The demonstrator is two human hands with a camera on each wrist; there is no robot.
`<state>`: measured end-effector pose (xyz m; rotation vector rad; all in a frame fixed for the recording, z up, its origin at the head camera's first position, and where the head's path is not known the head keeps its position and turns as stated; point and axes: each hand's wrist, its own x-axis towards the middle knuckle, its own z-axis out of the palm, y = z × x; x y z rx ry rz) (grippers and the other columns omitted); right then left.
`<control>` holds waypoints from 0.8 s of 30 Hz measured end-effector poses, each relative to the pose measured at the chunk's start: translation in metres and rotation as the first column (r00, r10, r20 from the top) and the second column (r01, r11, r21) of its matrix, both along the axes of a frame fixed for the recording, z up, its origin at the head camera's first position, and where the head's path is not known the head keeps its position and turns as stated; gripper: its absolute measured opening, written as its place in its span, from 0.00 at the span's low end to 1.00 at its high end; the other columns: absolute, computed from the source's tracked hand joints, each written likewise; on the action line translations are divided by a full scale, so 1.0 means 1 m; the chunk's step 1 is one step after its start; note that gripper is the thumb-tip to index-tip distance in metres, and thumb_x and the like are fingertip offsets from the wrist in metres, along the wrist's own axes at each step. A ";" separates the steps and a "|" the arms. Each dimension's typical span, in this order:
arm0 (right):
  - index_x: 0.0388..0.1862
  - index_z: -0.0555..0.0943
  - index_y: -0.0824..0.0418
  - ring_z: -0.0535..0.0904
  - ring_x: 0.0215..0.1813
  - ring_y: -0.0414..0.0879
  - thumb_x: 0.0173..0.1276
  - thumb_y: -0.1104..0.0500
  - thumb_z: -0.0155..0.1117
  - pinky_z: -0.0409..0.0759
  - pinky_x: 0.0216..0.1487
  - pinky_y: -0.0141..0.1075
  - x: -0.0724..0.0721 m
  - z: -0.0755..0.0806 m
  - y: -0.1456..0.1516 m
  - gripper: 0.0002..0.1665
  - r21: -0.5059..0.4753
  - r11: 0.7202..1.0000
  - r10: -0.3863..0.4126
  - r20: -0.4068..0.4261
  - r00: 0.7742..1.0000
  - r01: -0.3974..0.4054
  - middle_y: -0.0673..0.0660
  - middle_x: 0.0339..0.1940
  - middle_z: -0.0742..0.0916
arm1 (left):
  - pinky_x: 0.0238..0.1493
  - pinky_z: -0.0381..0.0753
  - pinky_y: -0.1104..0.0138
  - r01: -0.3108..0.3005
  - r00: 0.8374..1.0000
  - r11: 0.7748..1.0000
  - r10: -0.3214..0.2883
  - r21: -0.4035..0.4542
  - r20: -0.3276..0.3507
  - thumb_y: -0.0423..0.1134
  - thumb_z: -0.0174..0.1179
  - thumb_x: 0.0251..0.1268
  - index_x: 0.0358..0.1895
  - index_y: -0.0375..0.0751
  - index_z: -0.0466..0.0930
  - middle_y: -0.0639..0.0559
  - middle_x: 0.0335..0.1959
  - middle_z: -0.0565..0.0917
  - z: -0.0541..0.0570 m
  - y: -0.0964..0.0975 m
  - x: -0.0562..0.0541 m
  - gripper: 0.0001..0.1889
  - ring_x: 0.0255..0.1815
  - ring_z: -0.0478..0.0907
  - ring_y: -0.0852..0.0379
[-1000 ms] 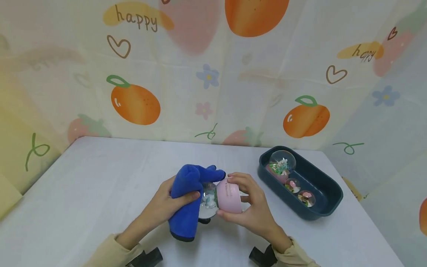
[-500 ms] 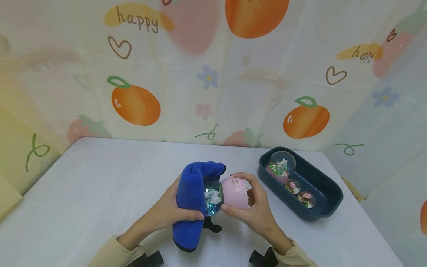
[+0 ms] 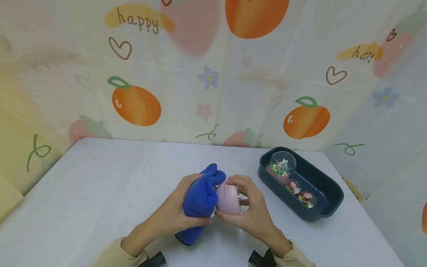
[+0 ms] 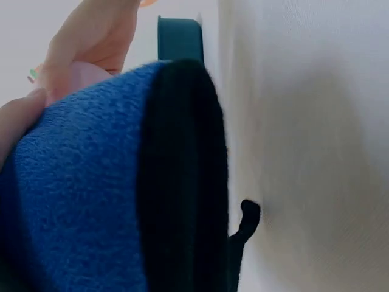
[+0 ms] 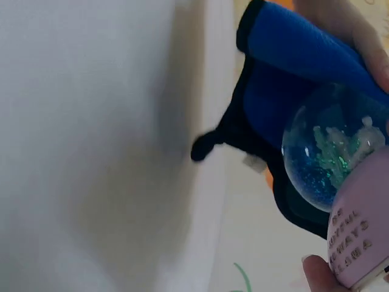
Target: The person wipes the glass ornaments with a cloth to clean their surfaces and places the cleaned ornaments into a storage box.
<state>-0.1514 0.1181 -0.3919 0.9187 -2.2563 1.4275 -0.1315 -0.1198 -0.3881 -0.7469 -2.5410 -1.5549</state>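
My right hand [image 3: 250,204] grips the pink base [image 3: 228,198] of a snow globe, which lies on its side above the table. The clear ball [image 5: 322,149] of the globe, with a white figure and glitter inside, shows in the right wrist view. Around that ball my left hand [image 3: 176,207] holds a blue cloth [image 3: 201,196] with a dark edge. In the head view the cloth covers almost the whole ball. A dark loop of the cloth's edging [image 4: 246,222] hangs loose in the left wrist view.
A dark teal tray [image 3: 320,189] stands at the table's right. In it lie a larger pink-based snow globe [image 3: 282,163] and two small globes [image 3: 293,186]. The white table [image 3: 110,178] stretches to a fruit-printed curtain [image 3: 220,92] at the back.
The left hand and cloth have closed further over the ball, which showed between cloth and base before. The globe moved right, then back left. The tray has stayed put.
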 end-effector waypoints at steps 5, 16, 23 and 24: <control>0.60 0.75 0.53 0.81 0.54 0.50 0.43 0.60 0.85 0.84 0.33 0.30 0.000 -0.001 0.001 0.43 0.060 0.998 0.018 -0.083 0.996 -0.013 0.55 0.60 0.80 | 0.57 0.76 0.47 -0.036 0.999 0.997 0.037 -0.068 0.019 0.56 0.78 0.45 0.70 0.64 0.60 0.58 0.67 0.72 -0.001 0.001 0.001 0.48 0.61 0.75 0.51; 0.58 0.75 0.53 0.80 0.54 0.49 0.42 0.58 0.86 0.85 0.37 0.32 0.001 0.000 0.001 0.42 0.121 0.987 0.124 -0.159 0.979 -0.106 0.57 0.60 0.79 | 0.50 0.82 0.46 -0.068 0.975 0.998 0.066 0.005 0.212 0.52 0.70 0.59 0.65 0.53 0.69 0.50 0.57 0.81 0.003 -0.002 -0.002 0.32 0.55 0.81 0.48; 0.57 0.76 0.54 0.81 0.56 0.50 0.41 0.60 0.85 0.86 0.41 0.34 0.001 -0.001 -0.002 0.42 0.130 0.984 0.147 -0.206 0.968 -0.122 0.58 0.60 0.80 | 0.52 0.81 0.46 0.035 0.951 0.999 -0.032 -0.004 0.306 0.53 0.67 0.62 0.72 0.57 0.60 0.47 0.64 0.76 0.005 -0.003 -0.002 0.37 0.59 0.78 0.46; 0.57 0.76 0.54 0.80 0.57 0.50 0.41 0.60 0.85 0.86 0.40 0.33 0.001 -0.001 -0.002 0.42 0.125 0.986 0.138 -0.199 0.970 -0.114 0.58 0.59 0.80 | 0.53 0.80 0.44 0.043 0.952 0.999 -0.035 -0.018 0.303 0.53 0.66 0.62 0.73 0.57 0.58 0.47 0.66 0.74 0.005 -0.003 -0.001 0.38 0.61 0.76 0.45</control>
